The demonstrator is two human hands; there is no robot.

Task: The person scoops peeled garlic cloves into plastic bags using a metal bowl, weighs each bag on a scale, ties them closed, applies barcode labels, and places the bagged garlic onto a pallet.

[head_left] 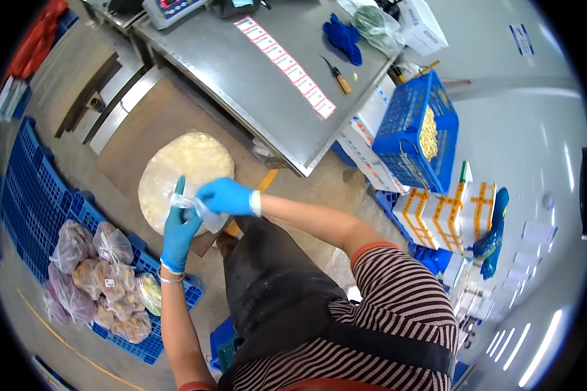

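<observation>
A large, round clear plastic bag [186,156] full of pale yellowish contents sits on a brown board low in front of me. Both my hands wear blue gloves and meet at the bag's gathered film on its near side. My left hand [181,231] pinches the film, with one finger pointing up along the bag. From the right, my right hand [229,197] is closed on the same plastic, its fingertips partly hidden by the film.
A metal table [241,72] with a strip of labels [284,62], a knife [337,75] and a blue glove [342,39] stands ahead. To the right are a blue crate [404,114] and taped boxes [447,218]. Bagged goods [104,280] lie on blue pallets [36,176] at left.
</observation>
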